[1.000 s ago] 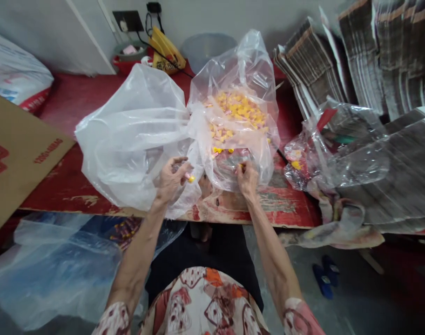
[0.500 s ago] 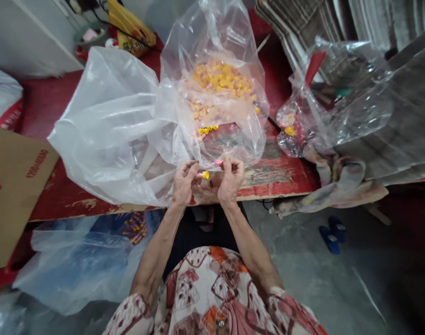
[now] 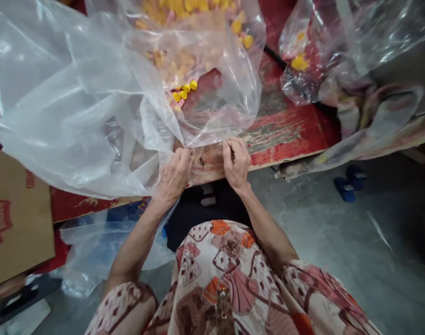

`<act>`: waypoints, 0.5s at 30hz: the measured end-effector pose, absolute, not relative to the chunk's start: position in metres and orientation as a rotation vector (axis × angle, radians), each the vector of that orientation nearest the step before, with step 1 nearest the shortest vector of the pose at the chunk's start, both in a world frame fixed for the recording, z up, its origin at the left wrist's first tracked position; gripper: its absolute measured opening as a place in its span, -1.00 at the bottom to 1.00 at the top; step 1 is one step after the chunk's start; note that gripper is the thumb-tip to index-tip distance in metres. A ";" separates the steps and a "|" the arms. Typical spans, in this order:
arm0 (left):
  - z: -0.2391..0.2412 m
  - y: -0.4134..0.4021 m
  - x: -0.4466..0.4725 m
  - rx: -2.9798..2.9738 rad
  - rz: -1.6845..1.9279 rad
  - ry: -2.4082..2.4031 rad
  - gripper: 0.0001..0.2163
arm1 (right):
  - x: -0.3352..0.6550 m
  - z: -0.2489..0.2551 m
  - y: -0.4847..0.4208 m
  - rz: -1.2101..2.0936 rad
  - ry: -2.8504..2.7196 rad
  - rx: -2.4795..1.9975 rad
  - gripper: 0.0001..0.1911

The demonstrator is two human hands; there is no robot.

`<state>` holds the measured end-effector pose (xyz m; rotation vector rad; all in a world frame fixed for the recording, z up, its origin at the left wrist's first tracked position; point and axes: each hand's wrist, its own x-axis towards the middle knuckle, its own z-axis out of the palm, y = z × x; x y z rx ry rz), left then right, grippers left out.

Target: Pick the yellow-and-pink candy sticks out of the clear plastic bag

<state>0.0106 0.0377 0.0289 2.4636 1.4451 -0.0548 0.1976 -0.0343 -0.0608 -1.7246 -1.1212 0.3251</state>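
A person in a patterned top works at a worn red bench, both hands near its front edge. The left hand is beside the lower edge of a whitish plastic bag, and the right hand is in front of a clear plastic bag, the two hands a little apart. Fingers on both curl inward; whether either grip is closed on anything cannot be told from this angle. Beyond them, small yellow-capped pieces form a short cluster near the clear bag's opening, with many more heaped farther inside. A cardboard box stands at left; at right, blue slippers rest on the floor.
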 end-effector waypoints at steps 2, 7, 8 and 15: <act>0.030 0.048 0.013 2.468 -0.128 1.398 -0.83 | 0.196 -0.062 -0.034 0.338 -1.140 -1.688 -0.57; 0.033 0.071 0.009 2.340 0.041 1.195 -0.90 | 0.191 -0.062 -0.031 0.384 -1.136 -1.666 -0.62; 0.031 0.069 0.010 2.339 0.104 1.184 -0.90 | 0.190 -0.062 -0.032 0.384 -1.137 -1.656 -0.63; 0.008 0.034 0.030 2.464 0.166 1.253 -0.93 | 0.198 -0.051 -0.028 0.289 -1.071 -1.664 -0.61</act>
